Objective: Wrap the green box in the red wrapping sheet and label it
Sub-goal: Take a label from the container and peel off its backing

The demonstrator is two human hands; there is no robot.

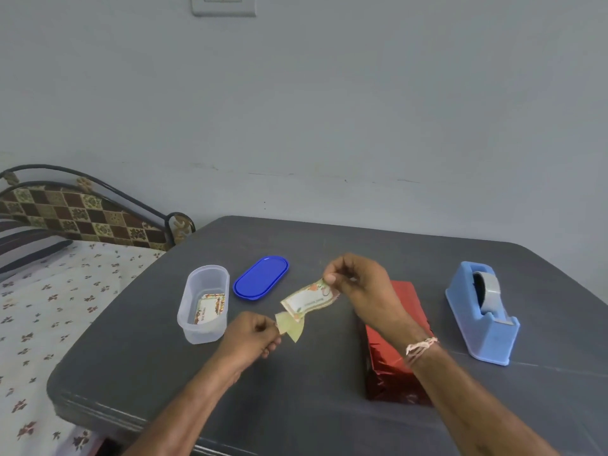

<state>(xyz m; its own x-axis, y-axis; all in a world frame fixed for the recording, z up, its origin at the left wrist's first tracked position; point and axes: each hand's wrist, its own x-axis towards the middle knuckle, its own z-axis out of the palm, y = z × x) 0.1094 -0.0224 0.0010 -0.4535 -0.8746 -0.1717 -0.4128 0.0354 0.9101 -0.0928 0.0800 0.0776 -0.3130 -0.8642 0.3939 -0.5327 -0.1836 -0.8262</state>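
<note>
The box, wrapped in shiny red paper, lies on the grey table under my right forearm. Above the table, left of the box, my right hand pinches the right end of a flower-printed label sticker. My left hand pinches the yellowish backing paper, which hangs peeled off the label's lower left end. No green shows on the box.
A clear oval plastic tub holding more labels stands at the left, its blue lid lying beside it. A light blue tape dispenser sits at the right. A bed adjoins the table's left edge.
</note>
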